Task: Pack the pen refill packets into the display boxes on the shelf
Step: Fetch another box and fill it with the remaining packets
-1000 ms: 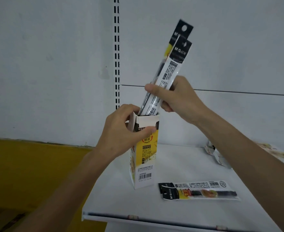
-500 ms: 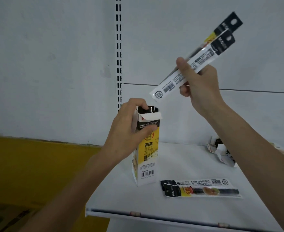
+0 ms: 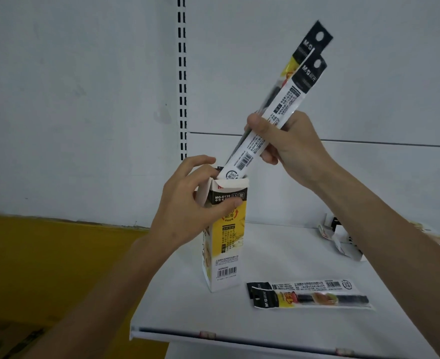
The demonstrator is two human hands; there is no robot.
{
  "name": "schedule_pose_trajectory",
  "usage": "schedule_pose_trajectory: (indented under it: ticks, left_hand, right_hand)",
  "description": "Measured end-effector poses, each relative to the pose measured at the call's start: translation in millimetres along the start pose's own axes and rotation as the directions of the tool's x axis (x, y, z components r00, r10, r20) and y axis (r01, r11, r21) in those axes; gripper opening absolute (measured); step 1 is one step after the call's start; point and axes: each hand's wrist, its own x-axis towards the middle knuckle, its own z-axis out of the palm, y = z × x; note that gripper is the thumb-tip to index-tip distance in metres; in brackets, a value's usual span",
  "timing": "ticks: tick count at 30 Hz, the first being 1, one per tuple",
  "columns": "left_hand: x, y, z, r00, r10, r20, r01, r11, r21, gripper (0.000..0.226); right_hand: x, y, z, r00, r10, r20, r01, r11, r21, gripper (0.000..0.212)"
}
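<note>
Upright, display box (image 3: 226, 242) in left hand (image 3: 187, 203) grip; two packets (image 3: 289, 99) in right hand (image 3: 291, 143) grip, tips at mouth.

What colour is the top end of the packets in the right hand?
Black with white lettering on the held packets; head view shows it.

I am reading "MG-6139" on the black band of the display box (image 3: 230, 237). The raised packets (image 3: 289, 99) are showing "M&G" on their black headers and "360°" at the lower tip. The flat packet (image 3: 317, 299) is showing "M&G" too.
</note>
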Motion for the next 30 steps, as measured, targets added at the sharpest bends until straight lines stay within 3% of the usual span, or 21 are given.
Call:
schedule_pose_trajectory:
  ticks: [2,5,7,9,12,14,18,20,24,26,28,30]
  left_hand:
    - [1.2,-2.7,0.5,1.0,-0.003,-0.001,0.003,1.0,0.025,0.043]
    - [3.0,-2.9,2.3,1.0,0.027,0.005,-0.028,0.999,0.038,0.05]
    - [2.7,-4.3,2.7,1.0,0.021,0.001,-0.021,0.999,0.031,0.05]
    - [1.0,-6.0,2.6,1.0,0.006,-0.001,-0.006,1.0,0.031,0.051]
    - [-0.8,-6.7,3.1,0.999,-0.032,0.014,0.031,0.999,0.033,0.051]
    - [-1.1,-7.2,4.1,0.999,-0.05,0.015,0.05,0.998,0.027,0.048]
    - [-2.2,-5.2,4.5,0.997,-0.078,0.005,0.079,0.997,-0.01,0.049]
    - [-2.7,-2.7,5.5,0.995,-0.094,0.026,0.094,0.996,-0.005,0.047]
    - [-2.4,-3.0,5.7,0.991,-0.128,0.039,0.13,0.99,-0.05,0.045]
    - [-2.6,-3.9,5.1,0.99,-0.137,0.036,0.139,0.987,-0.075,0.043]
    - [-3.6,-2.6,4.4,0.989,-0.145,0.04,0.148,0.985,-0.084,0.044]
    - [-4.6,-1.6,3.9,0.989,-0.145,0.039,0.148,0.986,-0.08,0.045]
  right_hand:
    - [-0.9,-1.2,-1.5,0.995,0.029,0.095,-0.019,0.995,-0.102,0.029]
    - [-5.1,0.0,7.3,0.95,0.129,0.283,-0.021,0.935,-0.355,0.013]
    - [-8.8,3.2,12.9,0.915,0.197,0.352,-0.037,0.91,-0.413,0.012]
    - [-9.4,3.5,10.7,0.911,0.224,0.348,-0.079,0.92,-0.384,0.011]
    - [0.4,0.5,-1.0,0.973,0.106,0.207,-0.075,0.986,-0.151,0.019]
    - [5.1,-1.0,-3.0,0.979,0.048,0.199,-0.035,0.997,-0.067,0.014]
    - [-3.3,8.0,3.0,0.899,0.192,0.394,-0.075,0.953,-0.295,0.012]
    - [-4.4,6.6,-0.5,0.898,0.201,0.392,-0.093,0.956,-0.277,0.011]
    - [1.5,-2.9,-1.4,0.957,0.055,0.286,-0.029,0.995,-0.094,0.018]
    - [-2.1,-0.7,4.8,0.933,0.12,0.341,-0.032,0.967,-0.253,0.001]
    - [-6.2,6.3,7.4,0.909,0.199,0.367,-0.03,0.908,-0.417,0.023]
    - [-11.8,6.5,9.4,0.929,0.16,0.334,-0.014,0.917,-0.4,0.022]
